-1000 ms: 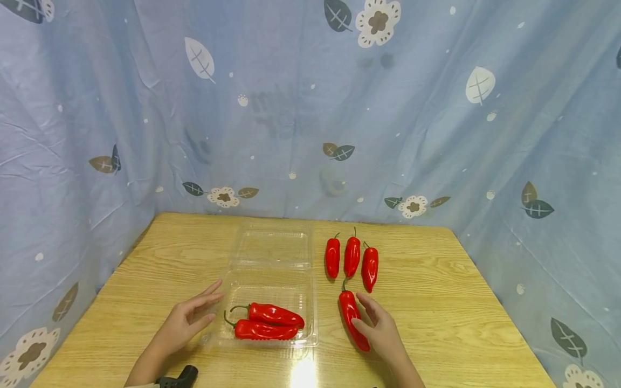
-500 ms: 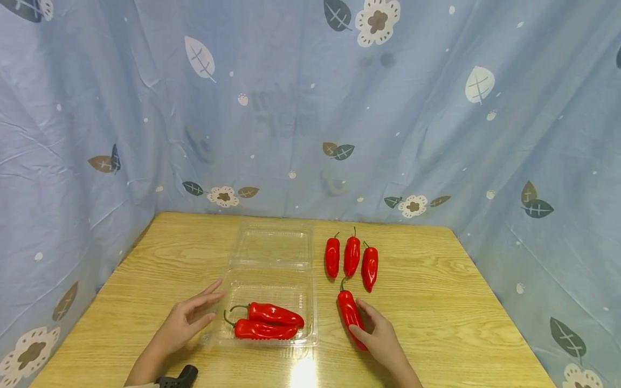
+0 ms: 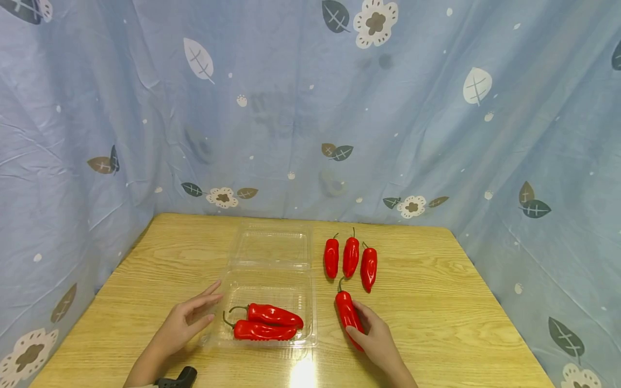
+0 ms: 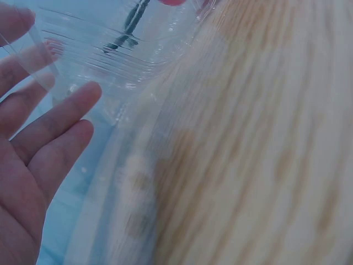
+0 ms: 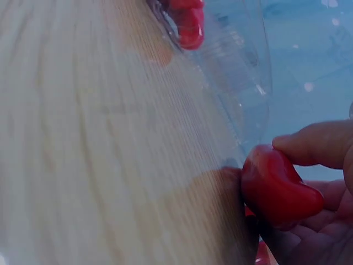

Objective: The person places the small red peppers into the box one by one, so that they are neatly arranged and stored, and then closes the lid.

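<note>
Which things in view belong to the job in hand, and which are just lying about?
Apparently part of the job:
long glossy red pepper in the right grip
open clear plastic container
two red peppers inside it
three red peppers loose to its right

Just there:
light-brown wooden table
blue leaf-print fabric curtain
black wrist-worn item

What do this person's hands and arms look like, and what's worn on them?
Both the left hand and right hand are bare, with no gloves, rings or cables in sight. A chunky black device sits at the left wrist; what it is can't be told. Just behind it shows the edge of a pale sleeve. No sleeve shows on the right.
</note>
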`<state>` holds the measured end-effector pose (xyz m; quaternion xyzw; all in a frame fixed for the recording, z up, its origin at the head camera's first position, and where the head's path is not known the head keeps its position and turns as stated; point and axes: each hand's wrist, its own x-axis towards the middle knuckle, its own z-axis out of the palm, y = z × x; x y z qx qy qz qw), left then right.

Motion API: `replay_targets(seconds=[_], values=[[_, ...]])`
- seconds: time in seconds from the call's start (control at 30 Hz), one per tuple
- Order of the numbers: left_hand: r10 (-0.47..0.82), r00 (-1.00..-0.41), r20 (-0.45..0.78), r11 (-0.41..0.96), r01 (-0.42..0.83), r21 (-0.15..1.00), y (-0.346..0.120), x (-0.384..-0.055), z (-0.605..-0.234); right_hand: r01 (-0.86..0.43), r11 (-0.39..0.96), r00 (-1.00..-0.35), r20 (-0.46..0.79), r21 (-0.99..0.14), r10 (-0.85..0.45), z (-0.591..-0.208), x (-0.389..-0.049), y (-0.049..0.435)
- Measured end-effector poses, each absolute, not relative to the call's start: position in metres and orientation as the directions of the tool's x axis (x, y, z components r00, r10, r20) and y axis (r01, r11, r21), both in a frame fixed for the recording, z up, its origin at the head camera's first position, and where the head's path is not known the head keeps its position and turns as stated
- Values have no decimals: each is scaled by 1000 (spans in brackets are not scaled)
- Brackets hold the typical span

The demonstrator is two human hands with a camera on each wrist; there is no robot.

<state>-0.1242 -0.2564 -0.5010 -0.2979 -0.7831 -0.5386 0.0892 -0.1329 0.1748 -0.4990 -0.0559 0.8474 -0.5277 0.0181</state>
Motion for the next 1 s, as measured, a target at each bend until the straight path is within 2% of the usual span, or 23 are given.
replay_targets(seconds=[0.37, 1.0], values=[[375, -791, 484, 231, 586, 777, -255, -124, -502, -75, 420, -996, 51, -904, -69, -502, -131, 168], [365, -809, 461, 249, 562, 788, -256, -124, -500, -130, 468, -991, 103, -874, -83, -505, -132, 167]])
